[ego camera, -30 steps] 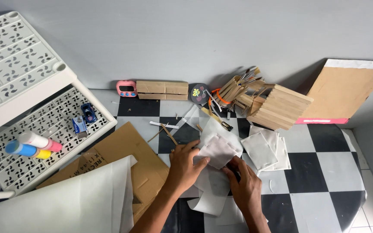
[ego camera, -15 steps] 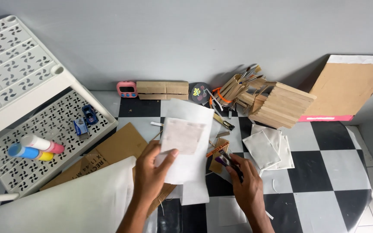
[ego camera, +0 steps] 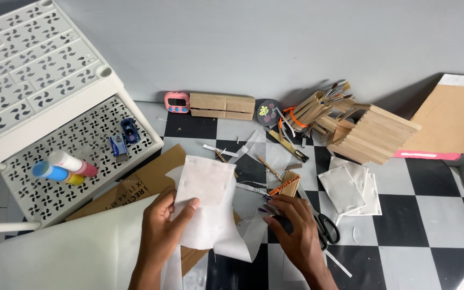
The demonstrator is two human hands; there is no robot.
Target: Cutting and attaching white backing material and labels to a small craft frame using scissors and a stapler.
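Centrally, a white paper sheet (ego camera: 205, 196) is pinched at its left edge by the left hand (ego camera: 163, 225), held tilted just above the checkered floor (ego camera: 430, 215) w/ brown cardboard (ego camera: 151, 177) beneath; vs. a moment ago it sits lower and further left, so it looks picked out from the pile. Right hand (ego camera: 296, 236) is now down on the floor, fingers curled around a small dark tool near the scissors (ego camera: 326, 228), exact grip unclear. Beyond: folded paper squares (ego camera: 345, 185), wooden-stick structure (ego camera: 371, 134), white perforated shelf (ego camera: 55, 118).
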